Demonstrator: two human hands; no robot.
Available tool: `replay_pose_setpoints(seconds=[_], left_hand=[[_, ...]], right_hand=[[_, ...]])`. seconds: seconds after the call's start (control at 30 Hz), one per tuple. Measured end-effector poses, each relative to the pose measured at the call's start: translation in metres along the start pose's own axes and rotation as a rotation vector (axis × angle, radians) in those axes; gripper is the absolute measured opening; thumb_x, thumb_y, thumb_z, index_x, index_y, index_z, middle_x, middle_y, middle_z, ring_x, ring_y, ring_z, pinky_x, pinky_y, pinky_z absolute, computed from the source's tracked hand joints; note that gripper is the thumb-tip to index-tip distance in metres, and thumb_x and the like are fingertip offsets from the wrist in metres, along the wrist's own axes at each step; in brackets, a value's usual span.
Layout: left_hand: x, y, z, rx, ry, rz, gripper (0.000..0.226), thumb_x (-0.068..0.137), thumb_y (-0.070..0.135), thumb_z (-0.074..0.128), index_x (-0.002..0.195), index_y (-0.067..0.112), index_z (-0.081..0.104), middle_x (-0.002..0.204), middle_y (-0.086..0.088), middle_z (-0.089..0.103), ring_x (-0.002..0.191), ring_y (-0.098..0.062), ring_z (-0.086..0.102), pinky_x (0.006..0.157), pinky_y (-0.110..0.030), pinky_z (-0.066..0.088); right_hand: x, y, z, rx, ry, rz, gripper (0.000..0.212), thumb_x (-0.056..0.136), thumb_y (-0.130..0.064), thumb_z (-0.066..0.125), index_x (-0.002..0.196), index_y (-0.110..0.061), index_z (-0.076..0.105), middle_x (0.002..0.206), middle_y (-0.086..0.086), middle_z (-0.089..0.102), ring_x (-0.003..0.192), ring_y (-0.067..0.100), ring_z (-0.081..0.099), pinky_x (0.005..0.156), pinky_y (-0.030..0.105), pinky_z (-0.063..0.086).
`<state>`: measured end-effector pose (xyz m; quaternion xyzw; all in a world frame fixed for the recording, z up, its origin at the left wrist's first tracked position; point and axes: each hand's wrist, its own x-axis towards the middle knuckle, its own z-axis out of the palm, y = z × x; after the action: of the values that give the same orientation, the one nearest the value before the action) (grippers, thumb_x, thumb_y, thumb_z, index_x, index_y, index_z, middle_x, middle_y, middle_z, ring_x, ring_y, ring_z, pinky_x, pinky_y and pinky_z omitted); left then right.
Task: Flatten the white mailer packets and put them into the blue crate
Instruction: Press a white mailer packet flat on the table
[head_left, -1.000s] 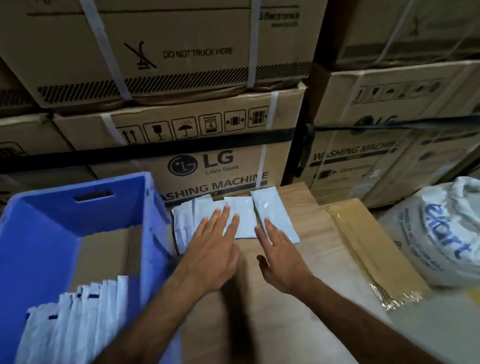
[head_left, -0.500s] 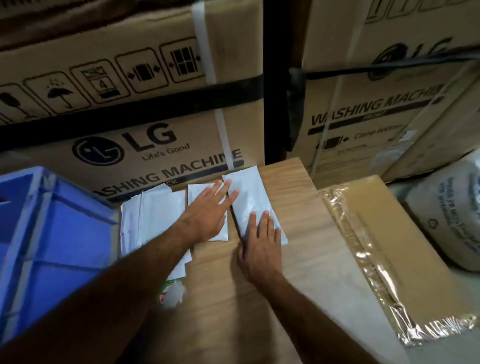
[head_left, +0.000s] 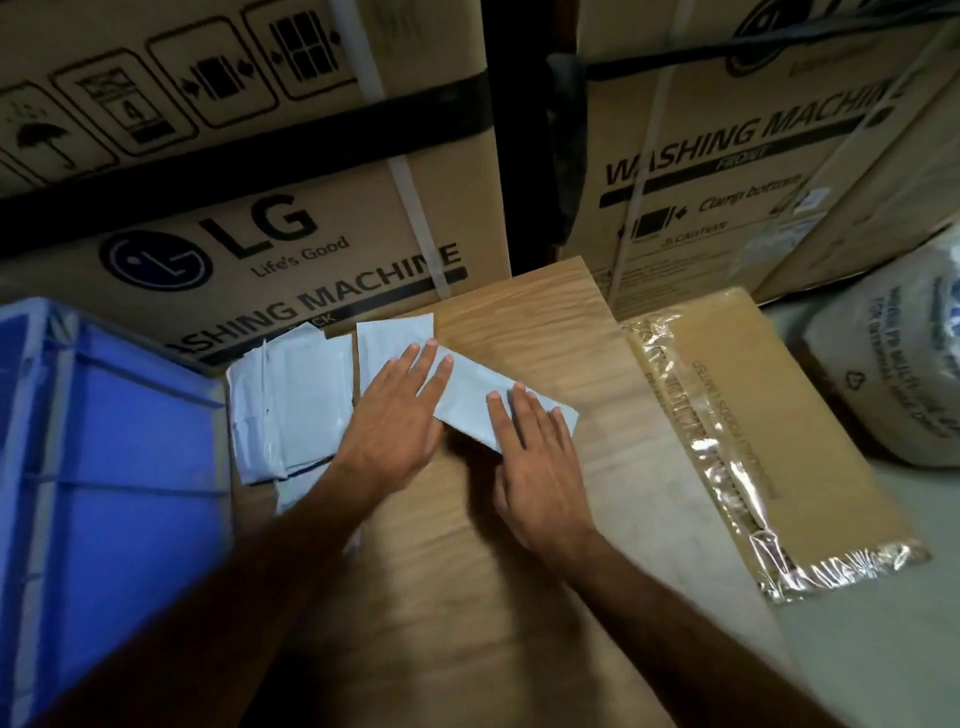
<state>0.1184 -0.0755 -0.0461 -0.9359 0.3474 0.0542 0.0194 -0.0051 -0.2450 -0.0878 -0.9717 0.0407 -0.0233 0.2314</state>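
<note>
A single head-worn wide-angle camera looks forward and steeply down from close above the light wooden counter (head_left: 519, 597). The person's forearms enter from the bottom edge. Printed brown cardboard washing-machine boxes (head_left: 249, 171) fill the top of the view, bent by the lens, and the blue plastic crate (head_left: 104, 441) is cut off at left.

On the light wooden counter (head_left: 519, 545), the left hand (head_left: 395, 421) and the right hand (head_left: 540, 462) press with flat, straight fingers on a slanted white plastic mailer packet (head_left: 478, 395). A loose pile of white mailer packets (head_left: 291, 400) lies just left of it, beside the blue plastic crate (head_left: 104, 441) at the near left. A flat brown cardboard sheet with shiny clear film (head_left: 753, 426) lies to the right, and large brown cardboard washing-machine boxes (head_left: 260, 182) stand at the far side.
</note>
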Motion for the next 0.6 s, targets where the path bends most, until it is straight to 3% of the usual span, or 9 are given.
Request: replay_pose_setpoints(seconds=[0.13, 0.2, 0.27, 0.37, 0.5, 0.6], left_hand=[[-0.117, 0.024, 0.007, -0.115, -0.013, -0.147, 0.067, 0.090, 0.031, 0.037, 0.152, 0.006, 0.043, 0.158, -0.019, 0.039, 0.143, -0.039, 0.041, 0.114, -0.055, 0.039], [-0.176, 0.044, 0.021, -0.144, -0.034, -0.189, 0.067, 0.087, 0.028, 0.040, 0.151, 0.006, 0.045, 0.157, -0.020, 0.041, 0.141, -0.039, 0.044, 0.112, -0.055, 0.041], [-0.228, 0.068, 0.036, -0.180, -0.071, -0.227, 0.067, 0.088, 0.025, 0.042, 0.153, 0.007, 0.042, 0.160, -0.019, 0.036, 0.146, -0.036, 0.038, 0.115, -0.052, 0.038], [-0.281, 0.102, 0.060, -0.235, -0.104, -0.263, 0.067, 0.088, 0.020, 0.042, 0.154, 0.007, 0.041, 0.162, -0.019, 0.032, 0.147, -0.034, 0.036, 0.115, -0.050, 0.034], [-0.321, 0.126, 0.080, -0.282, -0.161, -0.257, 0.072, 0.094, 0.036, 0.040, 0.161, 0.012, 0.024, 0.168, -0.019, 0.011, 0.155, -0.033, 0.015, 0.120, -0.049, 0.020], [-0.323, 0.130, 0.081, -0.319, -0.086, -0.354, 0.071, 0.099, 0.040, 0.041, 0.161, 0.010, 0.021, 0.168, -0.020, 0.008, 0.157, -0.033, 0.007, 0.125, -0.048, 0.012]], right_hand=[[-0.063, -0.026, -0.007, 0.022, -0.066, -0.165, 0.078, 0.082, -0.013, 0.041, 0.159, -0.015, 0.030, 0.163, 0.015, 0.031, 0.151, 0.032, 0.027, 0.123, 0.051, 0.020], [-0.103, -0.033, -0.004, 0.002, -0.134, -0.242, 0.082, 0.079, -0.010, 0.044, 0.160, -0.017, 0.028, 0.163, 0.014, 0.031, 0.153, 0.030, 0.025, 0.125, 0.050, 0.017], [-0.141, -0.035, 0.000, -0.014, -0.193, -0.263, 0.083, 0.078, -0.011, 0.046, 0.159, -0.019, 0.030, 0.162, 0.013, 0.034, 0.152, 0.030, 0.027, 0.125, 0.048, 0.017], [-0.186, -0.032, 0.009, -0.019, -0.286, -0.228, 0.074, 0.083, -0.022, 0.033, 0.157, -0.017, 0.037, 0.161, 0.016, 0.036, 0.150, 0.032, 0.032, 0.121, 0.048, 0.021], [-0.219, -0.024, 0.017, -0.080, -0.377, -0.202, 0.077, 0.083, -0.030, 0.035, 0.159, -0.016, 0.031, 0.167, 0.017, 0.018, 0.155, 0.032, 0.018, 0.123, 0.051, 0.017], [-0.223, -0.038, 0.018, -0.004, -0.333, -0.223, 0.077, 0.086, -0.032, 0.043, 0.160, -0.016, 0.030, 0.168, 0.015, 0.015, 0.157, 0.029, 0.009, 0.126, 0.051, 0.011]])
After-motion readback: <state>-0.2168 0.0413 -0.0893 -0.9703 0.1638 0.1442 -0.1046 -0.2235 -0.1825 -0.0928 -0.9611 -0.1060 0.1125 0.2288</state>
